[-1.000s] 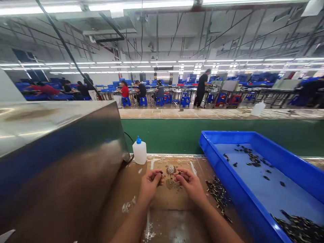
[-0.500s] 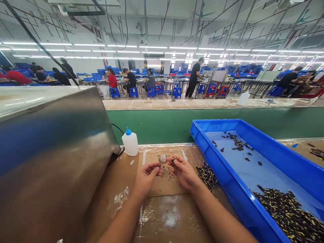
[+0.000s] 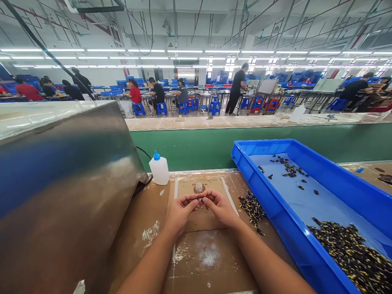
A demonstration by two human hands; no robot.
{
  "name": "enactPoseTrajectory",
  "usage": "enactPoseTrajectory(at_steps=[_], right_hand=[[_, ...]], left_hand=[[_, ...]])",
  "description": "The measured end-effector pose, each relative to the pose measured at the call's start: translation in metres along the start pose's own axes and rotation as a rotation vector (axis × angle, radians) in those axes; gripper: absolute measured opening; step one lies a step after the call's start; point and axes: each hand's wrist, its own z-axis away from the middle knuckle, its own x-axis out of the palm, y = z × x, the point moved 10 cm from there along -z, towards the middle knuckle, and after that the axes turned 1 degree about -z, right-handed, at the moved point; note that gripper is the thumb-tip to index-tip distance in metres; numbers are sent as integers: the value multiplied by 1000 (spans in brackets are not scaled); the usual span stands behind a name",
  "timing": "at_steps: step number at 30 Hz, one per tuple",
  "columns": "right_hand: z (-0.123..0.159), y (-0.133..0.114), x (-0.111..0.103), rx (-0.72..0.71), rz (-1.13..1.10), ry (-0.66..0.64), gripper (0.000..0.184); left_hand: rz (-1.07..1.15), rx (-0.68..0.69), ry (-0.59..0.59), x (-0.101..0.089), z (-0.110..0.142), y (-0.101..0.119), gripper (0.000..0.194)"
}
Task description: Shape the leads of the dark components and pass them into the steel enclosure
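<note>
My left hand (image 3: 181, 211) and my right hand (image 3: 221, 209) meet fingertip to fingertip above a cardboard sheet (image 3: 211, 223). Each is pinched on a small dark piece, the right one's showing a yellowish spot; fingers hide most of both, and I cannot tell whether the pieces are joined. Just beyond the fingertips stands a small clear cup (image 3: 199, 187) on a wet-looking stain. To the right of my right hand lies a loose pile of small black-and-yellow parts (image 3: 252, 209).
A large blue tray (image 3: 274, 210) on the right holds many similar parts (image 3: 352, 249). A white squeeze bottle (image 3: 159, 170) with a blue cap stands behind my left hand. A metal housing (image 3: 70, 183) fills the left side. Beyond the green panel (image 3: 190, 151), several people sit or stand at benches.
My hands, apart earlier with a small piece in each, have come together at the fingertips. The camera view has tipped down and turned slightly right since the first frame.
</note>
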Motion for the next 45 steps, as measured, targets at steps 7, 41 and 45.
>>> enactPoseTrajectory(at_steps=[7,41,45], right_hand=[[-2,8,-1,64,-6,4,37],[-43,-19,-30,-299,824,364,24],[-42,-3,-48,-126,582,434,23]], left_hand=[[23,-47,67,-2,1,-3,48],[5,16,180,-24,-7,4,41],[-3,16,176,-23,-7,4,39]])
